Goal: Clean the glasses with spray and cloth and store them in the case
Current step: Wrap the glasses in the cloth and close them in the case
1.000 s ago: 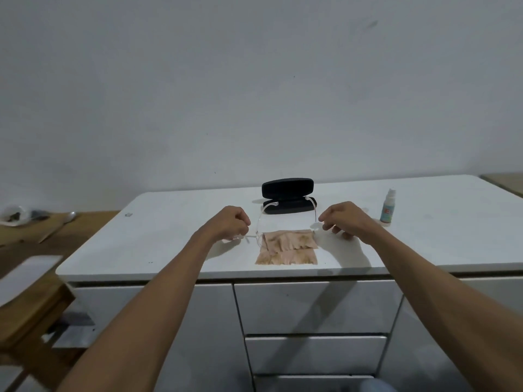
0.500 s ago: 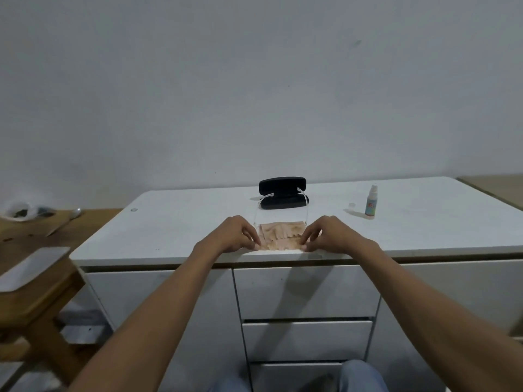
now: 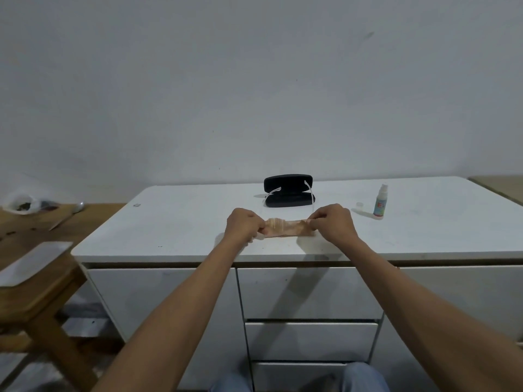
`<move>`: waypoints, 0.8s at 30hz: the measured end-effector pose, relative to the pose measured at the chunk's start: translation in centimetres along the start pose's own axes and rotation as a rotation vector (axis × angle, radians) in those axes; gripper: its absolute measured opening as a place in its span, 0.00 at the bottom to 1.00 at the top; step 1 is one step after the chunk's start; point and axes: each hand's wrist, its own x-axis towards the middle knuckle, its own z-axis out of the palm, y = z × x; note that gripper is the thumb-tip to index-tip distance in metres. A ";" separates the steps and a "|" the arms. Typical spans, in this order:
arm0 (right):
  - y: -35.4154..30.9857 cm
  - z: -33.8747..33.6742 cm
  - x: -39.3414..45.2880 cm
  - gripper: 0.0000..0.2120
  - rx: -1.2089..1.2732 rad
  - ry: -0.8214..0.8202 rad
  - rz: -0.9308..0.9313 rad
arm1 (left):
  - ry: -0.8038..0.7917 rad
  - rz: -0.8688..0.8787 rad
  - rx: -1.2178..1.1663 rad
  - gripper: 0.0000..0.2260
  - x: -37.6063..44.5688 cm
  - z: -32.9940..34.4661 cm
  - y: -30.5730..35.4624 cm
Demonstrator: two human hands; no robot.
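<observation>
Our fingers (image 3: 261, 230) are pinching the two ends of the cloth (image 3: 285, 227): the left hand (image 3: 243, 224) is gripping its left end, the right hand (image 3: 332, 223) its right end, and we are holding it bunched between them just above the counter (image 3: 175, 222). The glasses (image 3: 294, 193) are clear and very faint; their temples are showing as pale curves against the open black case (image 3: 288, 190) behind our hands. The spray (image 3: 379, 202) is standing upright well to the right, with its small cap (image 3: 359, 205) lying beside it.

We are judging the task as roughly midway or less. The spray being uncapped suggests spraying may be done, though we cannot confirm it. Wiping with the cloth seems to be in hand or about to begin. Storing the glasses and closing the case are still ahead.

We cannot make out the lenses, nor whether the frame is resting on the counter or caught up with the cloth. Our fingertips are mostly hidden behind our knuckles.
</observation>
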 end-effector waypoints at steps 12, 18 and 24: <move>-0.2 2.2 0.2 0.04 0.149 0.189 0.227 | 0.016 -0.281 -0.324 0.06 0.1 0.5 0.6; -0.2 1.8 0.0 0.07 0.132 0.233 0.228 | 0.109 -0.272 -0.422 0.06 0.2 0.1 0.1; -0.6 1.5 0.0 0.14 0.160 0.204 0.103 | 0.221 0.185 0.033 0.08 0.8 0.7 -0.9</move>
